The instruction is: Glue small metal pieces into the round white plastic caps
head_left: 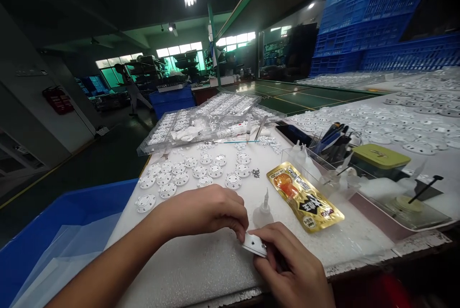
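My right hand (293,267) grips a small white round part (254,245) with dark holes, tilted between thumb and fingers above the front of the foam-topped table. Bent over its left edge, my left hand (215,207) is closed in a pinch; the fingertips touch the part, and whatever they hold is hidden. Just behind the part stands a translucent squeeze bottle (263,212) with a narrow nozzle. Several similar white round parts (215,170) lie in loose rows beyond my left hand, beside a little heap of tiny dark pieces (255,173).
A gold snack packet (305,198) lies at right, near a clear tray of bottles and tools (334,140) and a yellow-lidded box (381,155). Filled plastic trays (172,126) are at the back. A blue bin (89,198) stands left; blue crates (359,20) are stacked at right. A person walks far off.
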The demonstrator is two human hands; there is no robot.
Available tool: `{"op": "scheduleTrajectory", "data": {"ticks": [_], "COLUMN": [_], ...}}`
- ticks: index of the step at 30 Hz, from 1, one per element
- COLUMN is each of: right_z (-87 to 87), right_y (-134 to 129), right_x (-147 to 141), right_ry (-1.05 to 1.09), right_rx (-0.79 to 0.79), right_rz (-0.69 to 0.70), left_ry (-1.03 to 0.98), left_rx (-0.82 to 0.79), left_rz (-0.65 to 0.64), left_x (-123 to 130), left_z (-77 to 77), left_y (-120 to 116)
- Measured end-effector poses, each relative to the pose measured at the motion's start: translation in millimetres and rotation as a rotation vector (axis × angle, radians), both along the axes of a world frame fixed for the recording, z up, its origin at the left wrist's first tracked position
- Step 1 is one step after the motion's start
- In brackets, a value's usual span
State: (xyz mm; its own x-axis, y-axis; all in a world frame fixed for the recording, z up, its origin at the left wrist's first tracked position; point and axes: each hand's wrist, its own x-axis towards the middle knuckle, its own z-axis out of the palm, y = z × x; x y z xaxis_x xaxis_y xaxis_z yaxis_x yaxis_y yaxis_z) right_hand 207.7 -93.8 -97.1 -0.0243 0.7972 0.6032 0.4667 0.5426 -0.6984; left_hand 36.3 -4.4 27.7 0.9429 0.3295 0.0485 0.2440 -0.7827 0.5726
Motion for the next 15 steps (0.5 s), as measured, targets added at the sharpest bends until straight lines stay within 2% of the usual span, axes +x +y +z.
{"op": "scheduleTrajectory", "data": {"ticks": [6, 10, 15], "right_z": [0.5, 5.7, 8.9], "right_y": [-1, -4, -3], "right_x": [-1, -3, 4], "right_ry": [0.175, 0.335, 0.386], "right_rx": [-0.074, -0.157, -0.216], "right_rz": [-0.016, -0.051, -0.003], "left_ry": [-0.058, -0.127, -0.206], "left_rx": [-0.077, -0.047, -0.053], "left_rz": [0.07, 0.136, 0.147], "left_x": [5, 8, 11], "left_z": [-2.4, -3.6, -6.3], "left_y": [-2, -8, -15]}}
